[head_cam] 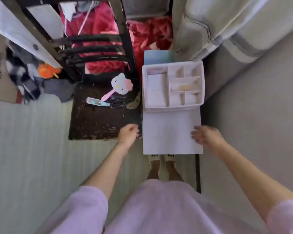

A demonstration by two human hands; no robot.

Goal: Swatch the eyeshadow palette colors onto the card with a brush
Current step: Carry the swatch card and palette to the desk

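Over the white table (172, 132) in front of me, I am reaching out with both hands. My right hand (205, 135) is hovering at the table's right edge, fingers spread and loose, gripping nothing. My left hand (128, 133) is hanging between the dark chair seat (98, 122) and the table, fingers loosely curled, holding nothing. A white divided organizer (173, 86) is sitting at the table's far end. On the chair, a cat-shaped hand mirror (119, 86) is lying beside a small clear tube (96, 101). I am seeing no palette, card or brush clearly; the picture is blurred.
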